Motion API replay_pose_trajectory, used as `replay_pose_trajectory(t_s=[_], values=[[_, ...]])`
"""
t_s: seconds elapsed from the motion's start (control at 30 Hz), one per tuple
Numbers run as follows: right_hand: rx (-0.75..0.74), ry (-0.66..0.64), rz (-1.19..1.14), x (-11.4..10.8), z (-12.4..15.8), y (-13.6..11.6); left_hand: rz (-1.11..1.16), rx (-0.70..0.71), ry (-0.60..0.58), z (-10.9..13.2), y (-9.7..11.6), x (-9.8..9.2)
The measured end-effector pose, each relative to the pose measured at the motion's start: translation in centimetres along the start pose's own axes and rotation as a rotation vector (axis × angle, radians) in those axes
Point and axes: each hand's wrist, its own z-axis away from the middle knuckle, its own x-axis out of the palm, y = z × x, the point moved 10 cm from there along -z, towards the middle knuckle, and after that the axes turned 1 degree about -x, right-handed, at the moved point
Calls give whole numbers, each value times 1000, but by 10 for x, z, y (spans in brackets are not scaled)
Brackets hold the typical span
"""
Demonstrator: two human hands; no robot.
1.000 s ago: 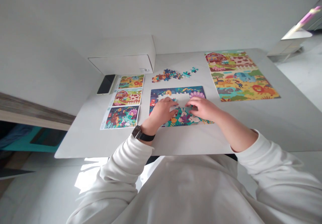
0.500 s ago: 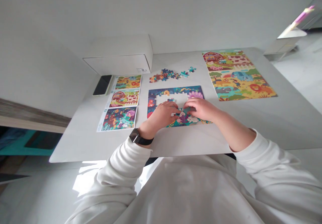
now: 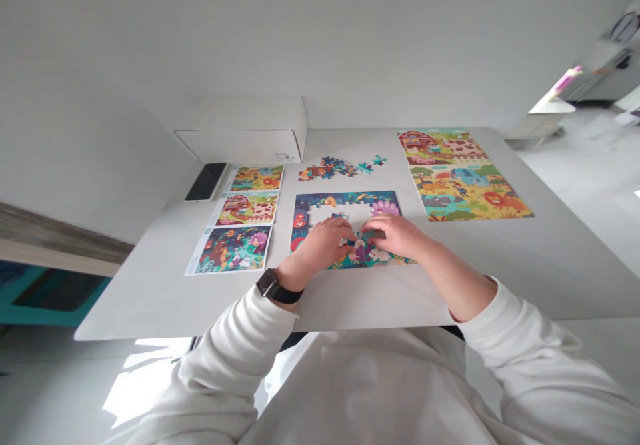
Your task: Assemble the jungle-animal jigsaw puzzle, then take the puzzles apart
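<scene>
A jigsaw puzzle (image 3: 310, 198) of night-time animals lies flat on the table, its border joined around a pale gap in the middle. My left hand (image 3: 327, 240), with a black watch at the wrist, bends over the puzzle's middle; its fingers close around a small puzzle piece, mostly hidden under them. My right hand (image 3: 395, 233) rests across the puzzle's right side, fingertips down near the gap and thumb held apart from the fingers. Between the hands, a rabbit picture shows. One loose piece (image 3: 340, 216) sits inside the gap, just beyond my left fingers.
Loose puzzle pieces (image 3: 327, 167) lie in a cluster behind the puzzle. Three picture cards (image 3: 235, 248) are lined up at left, beside a phone (image 3: 206, 182) and a white box (image 3: 237, 144). Two finished-looking animal pictures (image 3: 470, 192) lie at right. A wall stands behind the table (image 3: 370, 298).
The camera view has tilted, so the table sits lower in the picture. Both hands stay over the same part of the puzzle, with only slight finger movement.
</scene>
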Motion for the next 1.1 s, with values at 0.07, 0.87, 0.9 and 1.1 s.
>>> replay_pose_trajectory(t_s=[0.07,0.87,0.9,1.1], values=[[-2,21,-3,-1,0,-1,-2,-17,9,0,-1,1],[574,155,220,-87,-84,152,190,-316,272,8,-23,-40],[566,141,243,-83,-93,152,195,-310,264,8,-22,-39],[588,65,351,-63,-130,163,190,-286,229,5,-16,-32]])
